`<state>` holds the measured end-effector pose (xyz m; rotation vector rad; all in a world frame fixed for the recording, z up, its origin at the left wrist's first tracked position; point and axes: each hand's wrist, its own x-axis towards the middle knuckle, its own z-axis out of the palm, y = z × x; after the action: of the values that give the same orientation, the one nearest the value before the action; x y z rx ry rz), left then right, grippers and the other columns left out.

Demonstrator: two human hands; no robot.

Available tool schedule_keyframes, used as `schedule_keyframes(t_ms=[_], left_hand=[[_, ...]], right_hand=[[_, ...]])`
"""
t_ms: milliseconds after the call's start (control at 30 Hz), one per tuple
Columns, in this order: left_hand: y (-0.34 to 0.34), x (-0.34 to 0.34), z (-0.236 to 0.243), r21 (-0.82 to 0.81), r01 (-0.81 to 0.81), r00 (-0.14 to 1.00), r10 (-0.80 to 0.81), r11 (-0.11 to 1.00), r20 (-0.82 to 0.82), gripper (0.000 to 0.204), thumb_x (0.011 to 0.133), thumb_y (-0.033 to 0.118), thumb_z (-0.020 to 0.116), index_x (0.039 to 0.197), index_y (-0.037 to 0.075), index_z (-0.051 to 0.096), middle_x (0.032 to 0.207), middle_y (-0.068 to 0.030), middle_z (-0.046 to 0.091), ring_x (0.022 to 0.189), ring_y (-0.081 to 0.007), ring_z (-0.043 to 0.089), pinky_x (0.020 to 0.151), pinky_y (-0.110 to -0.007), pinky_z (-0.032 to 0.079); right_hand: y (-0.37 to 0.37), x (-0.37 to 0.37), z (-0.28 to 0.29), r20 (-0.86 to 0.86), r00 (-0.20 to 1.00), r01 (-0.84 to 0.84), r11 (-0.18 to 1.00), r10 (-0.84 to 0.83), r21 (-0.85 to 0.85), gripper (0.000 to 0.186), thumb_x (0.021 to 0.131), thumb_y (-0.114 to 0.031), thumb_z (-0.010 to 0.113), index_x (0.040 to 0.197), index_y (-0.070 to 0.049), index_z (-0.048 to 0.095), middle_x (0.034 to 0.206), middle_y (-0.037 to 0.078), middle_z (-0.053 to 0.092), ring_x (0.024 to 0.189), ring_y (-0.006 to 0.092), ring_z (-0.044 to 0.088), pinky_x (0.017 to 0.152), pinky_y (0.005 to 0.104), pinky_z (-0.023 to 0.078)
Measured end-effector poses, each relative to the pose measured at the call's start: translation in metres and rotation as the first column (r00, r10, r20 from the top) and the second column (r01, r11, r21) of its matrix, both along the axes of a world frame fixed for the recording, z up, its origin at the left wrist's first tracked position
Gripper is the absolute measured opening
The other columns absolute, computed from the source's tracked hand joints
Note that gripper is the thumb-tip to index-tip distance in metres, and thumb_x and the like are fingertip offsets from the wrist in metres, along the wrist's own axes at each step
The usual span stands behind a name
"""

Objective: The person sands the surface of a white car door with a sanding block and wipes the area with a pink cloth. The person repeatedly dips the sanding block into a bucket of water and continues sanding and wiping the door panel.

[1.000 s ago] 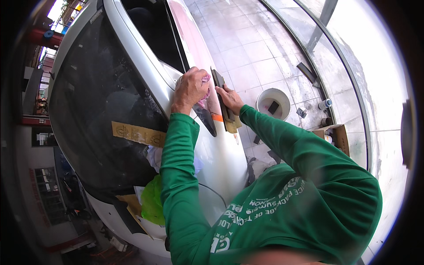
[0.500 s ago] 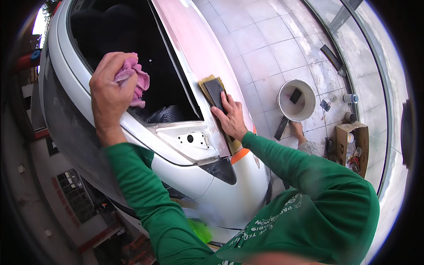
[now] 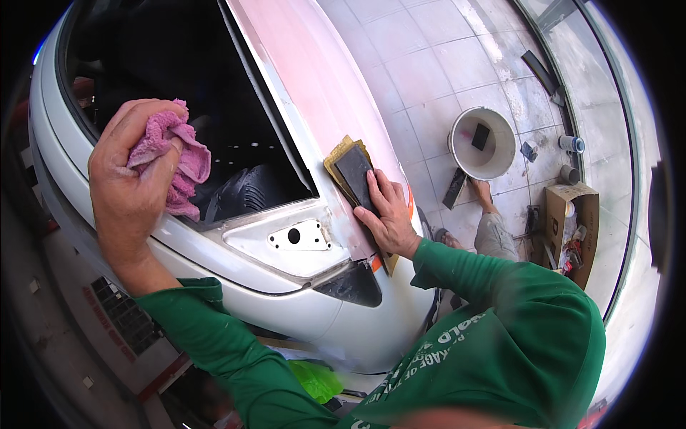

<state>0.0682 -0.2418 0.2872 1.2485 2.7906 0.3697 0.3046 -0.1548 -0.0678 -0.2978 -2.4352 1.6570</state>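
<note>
Well, the half-open right grip (image 3: 391, 217) holds the black block (image 3: 353, 169) beneath it (left grip (image 3: 127, 191) clenches cloth (image 3: 189, 161)).

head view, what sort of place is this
Probably a vehicle body repair shop: a white car has a patchy pinkish panel, the right hand is on a dark block backed by a yellowish sheet, and a bucket stands on the tiled floor.

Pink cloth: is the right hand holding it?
No: the left hand grips the pink cloth; the right hand holds a dark block.
</note>
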Motion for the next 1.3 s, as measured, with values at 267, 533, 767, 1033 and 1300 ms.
schedule_keyframes(t_ms=[267, 533, 767, 1033, 1300], left_hand=[[0.043, -0.004, 0.009, 0.052, 0.040, 0.989, -0.047, 0.998, 0.138, 0.031, 0.078, -0.009, 0.066, 0.107, 0.000, 0.073, 0.106, -0.0107, 0.070, 0.099, -0.0208, 0.069, 0.092, -0.031, 0.052], [0.018, -0.037, 0.041, 0.094, 0.149, 0.987, -0.154, 0.984, 0.040, 0.027, 0.075, -0.005, 0.067, 0.101, 0.001, 0.071, 0.103, -0.0136, 0.069, 0.096, -0.0237, 0.069, 0.090, -0.032, 0.053], [0.031, -0.164, 0.111, 0.360, 0.054, 0.996, -0.025, 0.931, -0.085, 0.026, 0.086, -0.002, 0.053, 0.107, -0.006, 0.067, 0.117, -0.0127, 0.069, 0.102, -0.0185, 0.065, 0.097, -0.031, 0.049], [0.002, -0.172, 0.107, 0.308, 0.010, 0.999, 0.000, 0.951, -0.032, 0.033, 0.084, 0.011, 0.054, 0.115, -0.001, 0.062, 0.127, -0.0192, 0.062, 0.103, -0.0209, 0.061, 0.096, -0.032, 0.046], [0.037, -0.176, 0.109, 0.191, -0.056, 0.998, 0.063, 0.980, -0.030, 0.028, 0.082, 0.001, 0.054, 0.107, -0.004, 0.067, 0.116, -0.0174, 0.066, 0.103, -0.0209, 0.063, 0.101, -0.032, 0.045]], right_hand=[[0.121, -0.324, -0.017, -0.261, 0.940, 0.306, 0.880, -0.219, 0.363, 0.049, 0.104, -0.050, 0.049, 0.146, -0.026, 0.060, 0.140, 0.023, 0.059, 0.112, 0.0474, 0.058, 0.094, 0.0506, 0.049], [0.007, -0.087, 0.039, -0.055, 0.998, -0.021, 0.999, 0.024, 0.042, 0.063, 0.105, -0.046, 0.055, 0.159, -0.015, 0.046, 0.153, 0.036, 0.039, 0.115, 0.0475, 0.052, 0.109, 0.0537, 0.041], [0.085, -0.366, 0.040, -0.169, 0.986, 0.052, 0.965, -0.009, 0.257, 0.064, 0.104, -0.048, 0.052, 0.157, -0.012, 0.046, 0.142, 0.037, 0.049, 0.105, 0.0529, 0.054, 0.100, 0.0555, 0.044], [0.048, -0.243, 0.051, 0.005, 0.998, -0.062, 0.997, 0.061, 0.042, 0.070, 0.104, -0.053, 0.051, 0.164, -0.019, 0.038, 0.156, 0.037, 0.035, 0.116, 0.0508, 0.051, 0.108, 0.0546, 0.042], [0.145, -0.538, 0.063, -0.320, 0.945, 0.215, 0.871, -0.071, 0.442, 0.036, 0.110, -0.036, 0.040, 0.131, -0.030, 0.069, 0.162, 0.012, 0.045, 0.125, 0.0458, 0.058, 0.103, 0.0514, 0.046]])
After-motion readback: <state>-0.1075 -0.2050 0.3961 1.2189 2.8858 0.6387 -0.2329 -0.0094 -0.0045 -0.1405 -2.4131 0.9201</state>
